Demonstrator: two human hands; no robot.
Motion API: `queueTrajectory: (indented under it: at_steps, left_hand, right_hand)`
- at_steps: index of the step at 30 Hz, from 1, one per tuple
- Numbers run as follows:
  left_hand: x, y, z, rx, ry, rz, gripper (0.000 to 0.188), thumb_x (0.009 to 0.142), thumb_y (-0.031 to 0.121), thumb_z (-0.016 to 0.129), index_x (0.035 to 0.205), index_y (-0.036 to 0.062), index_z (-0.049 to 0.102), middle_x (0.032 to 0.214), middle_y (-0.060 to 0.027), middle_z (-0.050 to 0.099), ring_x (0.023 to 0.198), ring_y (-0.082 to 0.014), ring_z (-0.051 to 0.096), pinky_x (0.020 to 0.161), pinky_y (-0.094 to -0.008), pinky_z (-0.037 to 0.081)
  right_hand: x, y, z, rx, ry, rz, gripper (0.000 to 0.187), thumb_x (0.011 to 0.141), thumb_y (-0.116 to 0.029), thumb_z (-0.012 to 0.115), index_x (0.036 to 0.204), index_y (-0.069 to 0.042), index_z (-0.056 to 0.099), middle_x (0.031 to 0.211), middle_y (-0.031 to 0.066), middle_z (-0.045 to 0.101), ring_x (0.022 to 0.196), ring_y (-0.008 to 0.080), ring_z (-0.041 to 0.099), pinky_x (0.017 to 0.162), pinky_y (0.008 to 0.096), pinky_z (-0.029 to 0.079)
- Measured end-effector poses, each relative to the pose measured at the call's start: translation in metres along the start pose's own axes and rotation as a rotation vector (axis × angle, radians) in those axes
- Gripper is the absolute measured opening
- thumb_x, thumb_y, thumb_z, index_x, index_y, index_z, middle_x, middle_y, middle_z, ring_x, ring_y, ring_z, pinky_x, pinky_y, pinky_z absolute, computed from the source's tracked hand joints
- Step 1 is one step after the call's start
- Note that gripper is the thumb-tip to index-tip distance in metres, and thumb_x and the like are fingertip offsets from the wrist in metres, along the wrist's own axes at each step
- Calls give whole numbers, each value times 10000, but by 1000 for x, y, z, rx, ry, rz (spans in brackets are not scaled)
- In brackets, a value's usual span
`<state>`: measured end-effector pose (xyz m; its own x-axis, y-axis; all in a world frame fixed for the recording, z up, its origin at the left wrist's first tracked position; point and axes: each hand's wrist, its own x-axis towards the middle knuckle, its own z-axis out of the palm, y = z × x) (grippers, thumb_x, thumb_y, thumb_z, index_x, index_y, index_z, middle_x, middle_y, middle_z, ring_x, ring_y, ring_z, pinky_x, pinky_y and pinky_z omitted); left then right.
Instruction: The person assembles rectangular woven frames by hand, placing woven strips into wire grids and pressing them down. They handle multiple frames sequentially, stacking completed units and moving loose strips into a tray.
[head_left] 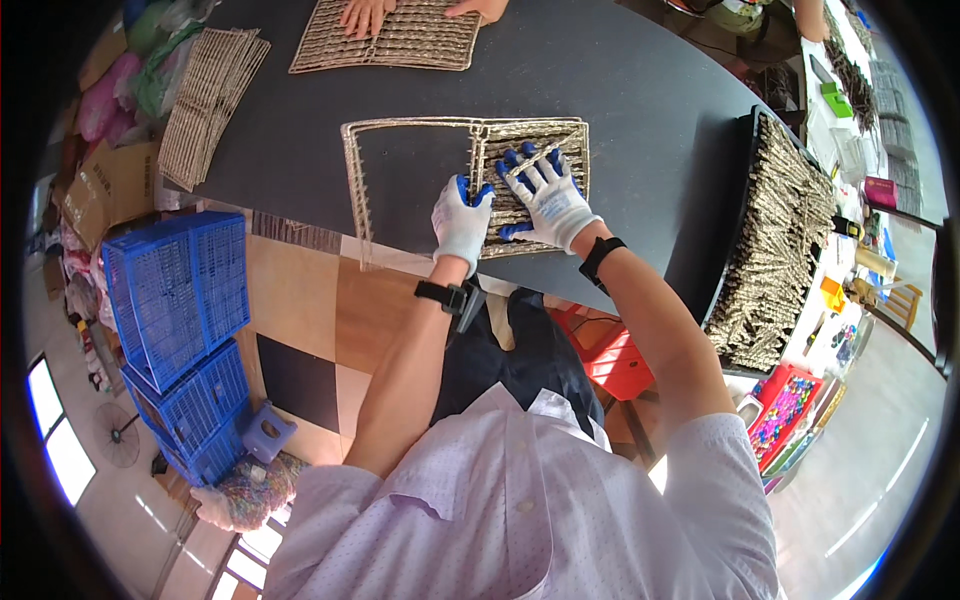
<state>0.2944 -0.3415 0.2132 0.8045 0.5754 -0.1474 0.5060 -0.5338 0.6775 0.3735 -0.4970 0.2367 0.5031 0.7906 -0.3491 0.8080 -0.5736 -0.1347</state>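
In the head view, the person sits at a dark grey table (640,75) and works on a two-panel wire frame (415,123) directly in front of the body. The frame's right panel is filled with rows of twisted brownish strands (497,218); the left panel is open, the tabletop showing through it, and its lower left corner juts past the table's near edge. Both hands wear white gloves with blue-coated fingers.

The left hand (464,218) is at the frame's centre bar (475,150), its fingers curled around it; whether they pinch it cannot be told. The right hand (548,200) lies palm down over the filled panel, fingers spread, with one loose strand (545,154) slanting across by the fingertips. Black bands circle both wrists.

To the right, a long black tray (741,190) holds a heap of twisted strands (775,230). At the table's far side, a co-worker's hands (368,14) rest on another woven panel (420,48). A stack of similar panels (210,105) lies at the far left, near a cardboard box (110,190). Blue plastic crates (175,290) stand piled below, and a red stool (615,365) shows beside the person's legs.
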Motion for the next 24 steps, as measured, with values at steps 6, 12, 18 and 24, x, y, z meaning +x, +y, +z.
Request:
queueTrajectory:
  at_steps: [6, 12, 18, 24]
  left_hand:
    - [5, 6, -9, -87, -127, -23, 355, 736, 277, 749, 952, 28, 618, 930, -148, 672, 883, -339, 639, 782, -424, 492]
    - [23, -3, 2, -79, -175, -109, 360, 736, 273, 751, 973, 33, 624, 916, -164, 679, 893, -350, 646, 790, -429, 498]
    - [17, 4, 11, 37, -84, -120, 330, 745, 215, 762, 987, 37, 626, 934, -172, 681, 903, -356, 643, 789, -412, 496]
    - [20, -12, 24, 16, -51, -96, 306, 753, 208, 758, 972, 43, 621, 933, -169, 679, 898, -353, 642, 782, -412, 494]
  right_hand:
    - [4, 0, -4, -11, -8, 39, 927, 800, -680, 546, 1506, -177, 219, 1552, 132, 216, 1420, 344, 224, 1153, 552, 114]
    - [-1, -14, -18, -31, -42, 82, 857, 847, -634, 515, 1500, -155, 237, 1544, 156, 222, 1413, 364, 227, 1144, 563, 129]
    - [-18, -24, -24, -30, 48, 118, 795, 826, -534, 605, 1456, -127, 341, 1439, 180, 393, 1365, 359, 317, 1123, 518, 217]
    - [-28, -13, -6, -99, 293, -33, 561, 849, -430, 596, 1306, -118, 505, 1282, 125, 528, 1232, 297, 458, 1039, 471, 333]
